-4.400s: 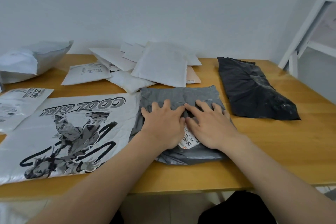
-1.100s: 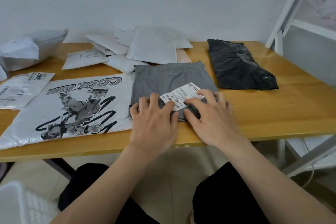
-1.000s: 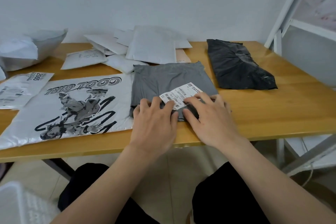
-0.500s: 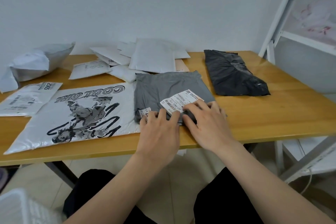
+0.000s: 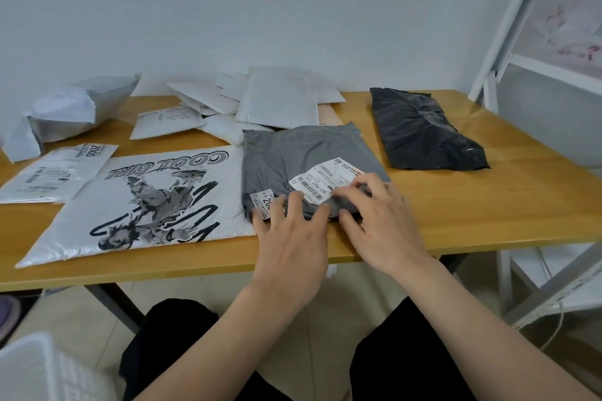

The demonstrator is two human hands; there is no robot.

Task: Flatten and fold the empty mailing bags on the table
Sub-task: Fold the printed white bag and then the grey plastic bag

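Our left hand (image 5: 290, 238) and right hand (image 5: 378, 221) press spread fingers flat, gripping nothing, on the near folded edge of the grey mailing bag (image 5: 306, 156) at the wooden table's (image 5: 488, 205) front. We should slide outward along the crease, keeping the shipping label (image 5: 322, 182) flat.

Grey mailing bag (image 5: 303, 156) now folded: at start lay long with hands flat on middle, shipping label (image 5: 322, 184) mostly under hands; now near half doubled over, label exposed on top, small sticker (image 5: 262, 203) showing at near-left corner. Left hand (image 5: 293, 238) and right hand (image 5: 381, 221) shifted back to near fold edge, fingertips pressing crease.
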